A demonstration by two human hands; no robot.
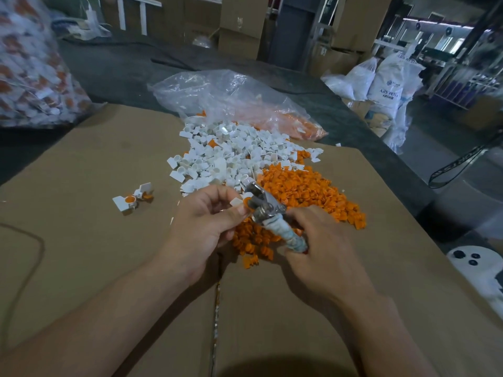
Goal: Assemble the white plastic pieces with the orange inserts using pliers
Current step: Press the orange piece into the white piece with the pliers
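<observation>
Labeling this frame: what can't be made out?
Head view:
- white piece in left hand: whether the orange insert is seated, hidden by fingers and pliers.
- pliers handles: covered by wrapping and right hand.
- bag of parts, left edge: blurred, cut off.

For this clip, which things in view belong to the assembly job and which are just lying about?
In the job: pliers in the right hand; white piece pinched by the left hand; pile of white pieces; pile of orange inserts; two assembled pieces.
Lying about: white sacks; cardboard boxes; white device.
</observation>
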